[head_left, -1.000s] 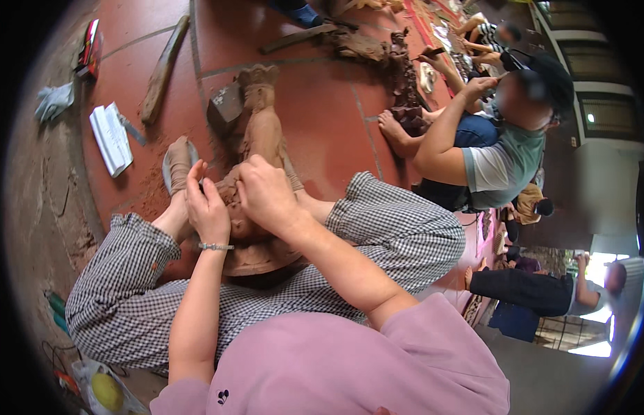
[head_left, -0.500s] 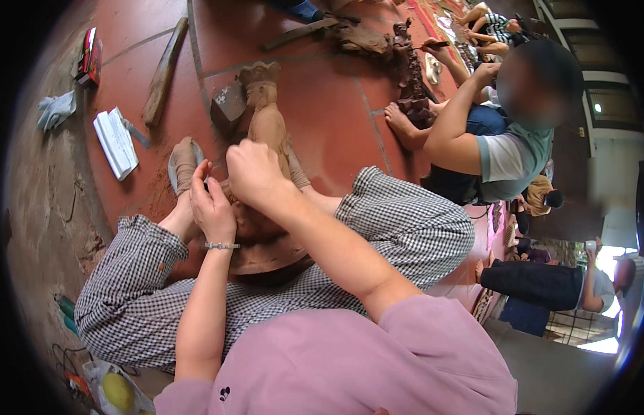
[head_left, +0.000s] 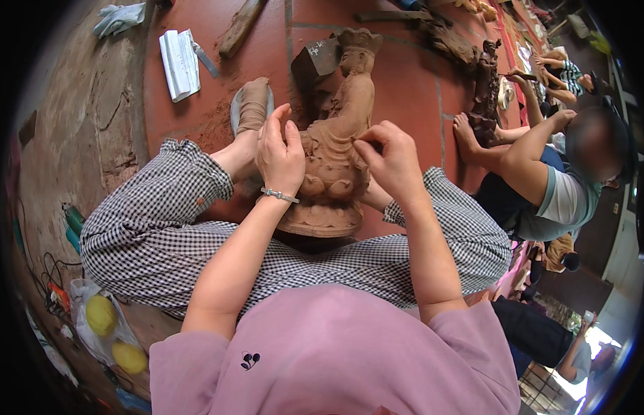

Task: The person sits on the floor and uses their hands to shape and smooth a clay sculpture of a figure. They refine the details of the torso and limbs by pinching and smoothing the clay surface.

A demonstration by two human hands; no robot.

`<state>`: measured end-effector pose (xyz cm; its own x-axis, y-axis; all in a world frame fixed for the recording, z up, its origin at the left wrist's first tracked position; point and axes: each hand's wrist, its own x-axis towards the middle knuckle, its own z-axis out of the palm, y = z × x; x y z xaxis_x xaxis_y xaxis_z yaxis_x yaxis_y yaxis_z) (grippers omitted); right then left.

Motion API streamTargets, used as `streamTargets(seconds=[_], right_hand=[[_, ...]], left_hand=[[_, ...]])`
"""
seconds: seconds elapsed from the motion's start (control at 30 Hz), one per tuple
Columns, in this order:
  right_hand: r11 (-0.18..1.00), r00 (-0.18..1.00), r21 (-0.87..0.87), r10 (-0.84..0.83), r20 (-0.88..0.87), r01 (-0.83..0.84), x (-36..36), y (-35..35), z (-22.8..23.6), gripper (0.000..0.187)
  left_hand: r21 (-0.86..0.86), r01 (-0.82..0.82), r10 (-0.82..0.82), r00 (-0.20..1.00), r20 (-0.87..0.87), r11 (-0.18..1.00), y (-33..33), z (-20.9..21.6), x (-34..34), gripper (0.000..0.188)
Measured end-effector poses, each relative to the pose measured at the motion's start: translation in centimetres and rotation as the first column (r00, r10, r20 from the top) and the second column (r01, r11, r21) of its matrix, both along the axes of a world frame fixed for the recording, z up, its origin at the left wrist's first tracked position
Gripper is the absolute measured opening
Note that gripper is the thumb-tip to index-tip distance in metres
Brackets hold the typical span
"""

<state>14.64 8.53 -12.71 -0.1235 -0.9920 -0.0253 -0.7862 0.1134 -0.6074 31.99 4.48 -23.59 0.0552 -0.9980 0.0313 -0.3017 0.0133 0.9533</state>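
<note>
A brown carved wooden statue of a seated, crowned figure stands upright between my legs on its petal-carved base. My left hand is beside the statue's left side, fingers stretched out and thumb apart; whether the palm touches the wood is hidden. At the statue's right side is my right hand, with thumb and fingertips pinched together close to the carved folds. Anything in that pinch is too small to make out. A dark block rests on the floor behind the statue.
On the tiles lie a wooden club, a white folded packet and a grey strip. Gloves are at the far left. A co-worker sits at right by a dark carving. Yellow fruits sit in a bag.
My right hand has drawn back from across the statue to its right side, uncovering the carved torso. My left hand stays at the left side. The whole view has shifted.
</note>
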Motion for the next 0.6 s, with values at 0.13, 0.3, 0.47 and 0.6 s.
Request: streamTargets(seconds=[0.13,0.3,0.47,0.6], right_hand=[[0.994,0.992,-0.033,0.104,-0.069,-0.107,2.0,-0.8,-1.6,0.009],[0.973,0.988,-0.180,0.135,-0.071,-0.146,3.0,-2.1,-3.7,0.007],[0.965,0.969,-0.114,0.228,-0.091,-0.237,-1.6,0.4,-1.8,0.012],[0.929,0.955,-0.229,0.269,-0.126,-0.292,-0.6,-1.0,-2.7,0.014]], left_hand=[[-0.022,0.005,-0.004,1.000,0.028,1.000,0.1,-0.2,-0.2,0.032],[-0.024,0.014,-0.014,1.000,0.013,1.000,-0.1,-0.5,0.3,0.033],[-0.010,0.021,-0.021,1.000,0.016,1.000,0.0,0.2,0.1,0.032],[-0.017,0.028,-0.027,0.998,0.050,0.999,0.0,0.4,0.0,0.032]])
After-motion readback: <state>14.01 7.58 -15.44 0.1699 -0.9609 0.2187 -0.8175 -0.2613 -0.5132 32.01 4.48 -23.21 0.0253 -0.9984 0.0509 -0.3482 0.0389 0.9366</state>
